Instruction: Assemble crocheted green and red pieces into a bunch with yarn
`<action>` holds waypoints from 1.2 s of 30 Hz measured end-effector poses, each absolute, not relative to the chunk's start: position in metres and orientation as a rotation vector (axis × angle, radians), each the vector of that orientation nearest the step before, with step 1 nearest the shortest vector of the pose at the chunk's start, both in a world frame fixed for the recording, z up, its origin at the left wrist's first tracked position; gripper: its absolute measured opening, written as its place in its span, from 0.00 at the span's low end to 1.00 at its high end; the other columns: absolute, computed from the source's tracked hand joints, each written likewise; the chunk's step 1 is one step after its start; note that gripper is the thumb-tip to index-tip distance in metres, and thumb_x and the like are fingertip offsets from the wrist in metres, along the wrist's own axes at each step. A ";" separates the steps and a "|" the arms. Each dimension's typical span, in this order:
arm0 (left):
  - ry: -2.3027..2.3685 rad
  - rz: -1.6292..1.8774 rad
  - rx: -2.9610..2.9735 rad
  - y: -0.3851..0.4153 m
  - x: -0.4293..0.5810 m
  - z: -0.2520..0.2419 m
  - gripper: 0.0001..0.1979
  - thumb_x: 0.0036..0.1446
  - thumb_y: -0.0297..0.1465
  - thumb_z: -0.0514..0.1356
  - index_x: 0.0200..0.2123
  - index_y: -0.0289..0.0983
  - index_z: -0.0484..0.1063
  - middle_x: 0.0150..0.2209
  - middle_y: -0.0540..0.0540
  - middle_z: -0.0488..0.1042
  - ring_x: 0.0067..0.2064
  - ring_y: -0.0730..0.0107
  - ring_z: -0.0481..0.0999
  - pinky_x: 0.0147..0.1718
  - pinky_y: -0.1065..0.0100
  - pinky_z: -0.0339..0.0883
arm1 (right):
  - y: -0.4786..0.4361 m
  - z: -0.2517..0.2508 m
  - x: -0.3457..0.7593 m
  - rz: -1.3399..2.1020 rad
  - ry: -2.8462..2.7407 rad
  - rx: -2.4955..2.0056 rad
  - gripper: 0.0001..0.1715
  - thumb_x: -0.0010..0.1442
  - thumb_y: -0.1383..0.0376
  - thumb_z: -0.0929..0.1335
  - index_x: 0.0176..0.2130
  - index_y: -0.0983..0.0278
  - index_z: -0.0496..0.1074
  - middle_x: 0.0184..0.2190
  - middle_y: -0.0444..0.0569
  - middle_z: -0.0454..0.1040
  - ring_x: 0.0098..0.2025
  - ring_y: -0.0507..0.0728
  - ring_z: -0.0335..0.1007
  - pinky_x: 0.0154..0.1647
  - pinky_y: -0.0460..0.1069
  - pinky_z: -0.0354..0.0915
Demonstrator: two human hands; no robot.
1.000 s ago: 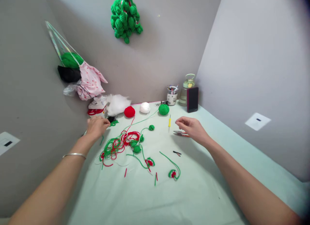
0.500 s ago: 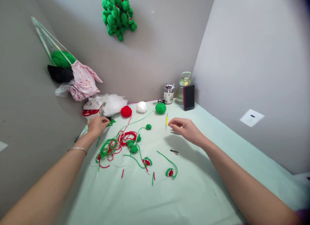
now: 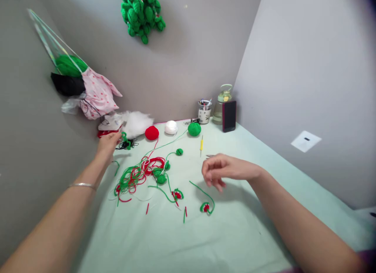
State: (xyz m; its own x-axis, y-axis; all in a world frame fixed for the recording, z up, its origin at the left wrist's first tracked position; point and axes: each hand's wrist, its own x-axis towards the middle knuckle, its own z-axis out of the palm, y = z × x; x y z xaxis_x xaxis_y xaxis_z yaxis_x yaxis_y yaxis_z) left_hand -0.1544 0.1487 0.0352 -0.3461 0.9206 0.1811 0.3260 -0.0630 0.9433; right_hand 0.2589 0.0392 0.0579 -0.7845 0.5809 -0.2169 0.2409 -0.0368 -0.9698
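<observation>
My left hand (image 3: 108, 144) is closed, its fingertips pinching a small curled green yarn piece (image 3: 125, 140) at the far left of the table. Beneath that piece lies a dark tangle of thread (image 3: 131, 144). My right hand (image 3: 221, 172) hovers over the right of the table, fingers loosely bent and apart, with nothing visible in them. Just behind it, scissor-like metal tips (image 3: 209, 156) show, the rest being hidden. A yellow-handled crochet hook (image 3: 201, 145) lies beyond. Nearer me is a small red and green crocheted piece (image 3: 205, 207) with a green tail.
Tangled red and green yarn (image 3: 138, 175) spreads over the left middle. Behind it sit a red ball (image 3: 152, 133), a white ball (image 3: 170, 127) and a green ball (image 3: 194, 129). A pen cup (image 3: 204, 113), a bottle (image 3: 217, 110) and a phone (image 3: 229, 116) stand at the back.
My left hand has moved left and slightly up, lifting the green yarn piece. My right hand has come down toward me with its fingers loosened, covering the small dark item that lay there.
</observation>
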 end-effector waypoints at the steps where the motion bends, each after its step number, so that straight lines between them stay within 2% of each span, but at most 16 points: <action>1: 1.612 1.489 1.299 0.142 -0.147 0.038 0.10 0.45 0.39 0.61 0.23 0.39 0.69 0.25 0.47 0.74 0.37 0.61 0.75 0.38 0.64 0.69 | 0.034 0.058 0.255 2.055 -2.026 -0.815 0.14 0.61 0.57 0.69 0.36 0.67 0.72 0.32 0.48 0.77 0.25 0.48 0.73 0.26 0.43 0.65; 4: 1.415 1.557 1.228 0.115 -0.116 0.044 0.11 0.45 0.38 0.64 0.27 0.37 0.72 0.33 0.45 0.78 0.40 0.65 0.77 0.43 0.65 0.72 | 0.024 0.050 0.238 2.373 -2.139 -0.740 0.14 0.58 0.58 0.72 0.37 0.67 0.74 0.33 0.47 0.77 0.26 0.48 0.75 0.27 0.42 0.69; 6: 1.287 1.536 1.187 0.092 -0.091 0.048 0.11 0.48 0.37 0.63 0.31 0.35 0.75 0.36 0.44 0.80 0.40 0.65 0.79 0.44 0.64 0.73 | 0.024 0.038 0.228 2.437 -2.205 -0.754 0.13 0.58 0.58 0.72 0.35 0.67 0.74 0.31 0.45 0.76 0.26 0.48 0.75 0.28 0.42 0.69; 8: 1.050 1.458 1.001 0.069 -0.065 0.051 0.09 0.51 0.33 0.64 0.33 0.34 0.77 0.38 0.42 0.81 0.40 0.65 0.80 0.44 0.65 0.75 | 0.032 0.026 0.226 2.336 -2.227 -0.829 0.13 0.58 0.58 0.71 0.34 0.67 0.74 0.29 0.44 0.74 0.26 0.48 0.75 0.31 0.42 0.70; 11: 0.906 1.260 0.892 0.040 -0.032 0.053 0.08 0.55 0.30 0.62 0.35 0.33 0.79 0.41 0.41 0.82 0.39 0.64 0.81 0.37 0.68 0.77 | 0.051 0.014 0.237 1.968 -2.063 -0.981 0.15 0.59 0.57 0.71 0.35 0.67 0.75 0.32 0.47 0.77 0.32 0.50 0.76 0.36 0.43 0.70; 15: 0.852 1.116 0.827 0.018 -0.005 0.043 0.06 0.57 0.30 0.62 0.33 0.33 0.78 0.47 0.39 0.80 0.40 0.61 0.83 0.39 0.66 0.78 | 0.068 0.017 0.256 1.648 -1.618 -1.146 0.17 0.57 0.55 0.72 0.34 0.68 0.73 0.31 0.50 0.78 0.32 0.51 0.74 0.38 0.46 0.69; 17: 0.851 1.112 0.781 0.012 0.003 0.034 0.06 0.56 0.30 0.63 0.32 0.33 0.77 0.46 0.39 0.81 0.41 0.60 0.83 0.40 0.65 0.78 | 0.065 0.025 0.257 1.610 -1.491 -1.118 0.15 0.59 0.56 0.71 0.35 0.67 0.72 0.32 0.48 0.78 0.32 0.50 0.74 0.38 0.46 0.68; 21: 0.853 1.158 0.741 0.004 0.013 0.021 0.07 0.56 0.31 0.64 0.33 0.32 0.77 0.43 0.38 0.81 0.43 0.62 0.82 0.43 0.67 0.77 | 0.046 0.038 0.239 1.716 -1.641 -0.954 0.14 0.58 0.56 0.72 0.35 0.66 0.75 0.43 0.51 0.78 0.35 0.51 0.73 0.35 0.45 0.66; 23: 0.835 1.200 0.745 0.001 0.015 0.018 0.07 0.55 0.32 0.65 0.34 0.33 0.77 0.43 0.39 0.81 0.45 0.62 0.82 0.45 0.68 0.76 | 0.036 0.040 0.225 1.747 -1.825 -0.859 0.13 0.58 0.57 0.72 0.35 0.65 0.77 0.39 0.50 0.78 0.36 0.52 0.71 0.35 0.45 0.65; 25: 0.817 1.242 0.736 -0.001 0.014 0.017 0.08 0.54 0.33 0.67 0.34 0.33 0.76 0.43 0.40 0.81 0.46 0.61 0.81 0.45 0.67 0.76 | 0.026 0.039 0.211 1.733 -1.968 -0.785 0.13 0.59 0.57 0.71 0.36 0.65 0.78 0.35 0.47 0.78 0.38 0.52 0.71 0.40 0.46 0.65; 27: 0.827 1.280 0.697 -0.002 0.012 0.016 0.09 0.52 0.33 0.68 0.32 0.34 0.75 0.43 0.40 0.81 0.46 0.60 0.81 0.44 0.66 0.76 | 0.020 0.040 0.203 1.712 -2.067 -0.767 0.14 0.61 0.57 0.70 0.37 0.66 0.79 0.35 0.47 0.78 0.38 0.53 0.70 0.43 0.46 0.64; 30: 0.886 1.309 0.627 0.000 0.008 0.012 0.10 0.50 0.33 0.68 0.29 0.34 0.73 0.44 0.40 0.81 0.42 0.61 0.82 0.38 0.67 0.76 | 0.014 0.043 0.203 1.754 -2.251 -0.740 0.14 0.61 0.58 0.70 0.38 0.66 0.80 0.35 0.48 0.78 0.35 0.52 0.69 0.39 0.45 0.63; 36: 0.904 1.219 0.616 -0.002 0.011 0.004 0.08 0.54 0.32 0.65 0.30 0.33 0.72 0.48 0.37 0.79 0.31 0.72 0.79 0.20 0.76 0.67 | 0.012 0.042 0.219 1.935 -2.248 -0.710 0.15 0.61 0.59 0.71 0.39 0.69 0.80 0.37 0.51 0.79 0.35 0.51 0.71 0.40 0.45 0.65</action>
State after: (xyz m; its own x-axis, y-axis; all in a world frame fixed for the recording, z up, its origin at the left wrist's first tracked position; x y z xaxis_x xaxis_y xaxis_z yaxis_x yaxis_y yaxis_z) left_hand 0.0112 -0.0019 0.0042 0.0836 0.9642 -0.2517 -0.5210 0.2576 0.8137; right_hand 0.2195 0.0117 0.0423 -0.8878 0.4001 -0.2276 0.2846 0.0885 -0.9546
